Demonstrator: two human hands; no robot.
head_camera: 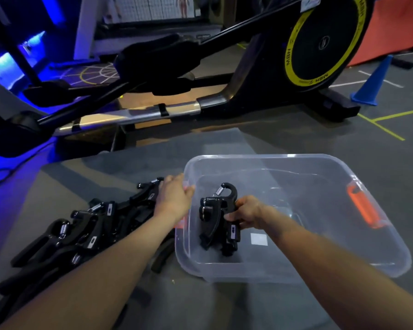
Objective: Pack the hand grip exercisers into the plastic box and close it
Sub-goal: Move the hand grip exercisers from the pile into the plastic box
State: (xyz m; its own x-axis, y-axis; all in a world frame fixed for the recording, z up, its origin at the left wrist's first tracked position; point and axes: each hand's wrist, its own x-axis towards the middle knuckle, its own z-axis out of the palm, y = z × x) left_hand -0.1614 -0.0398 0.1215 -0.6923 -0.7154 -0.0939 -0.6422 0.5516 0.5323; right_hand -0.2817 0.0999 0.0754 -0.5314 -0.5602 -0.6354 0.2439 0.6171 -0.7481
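One clear plastic box [296,167], one blue cone [372,84], a pile of black hand grip exercisers [86,232], number unclear

yellow ring [296,75] on black flywheel disc [324,41] of exercise machine: letters "mbh" repeated around it. small white labels on hand grip exercisers [234,232]: print too small to read. white sticker [259,239] on box floor: blank.
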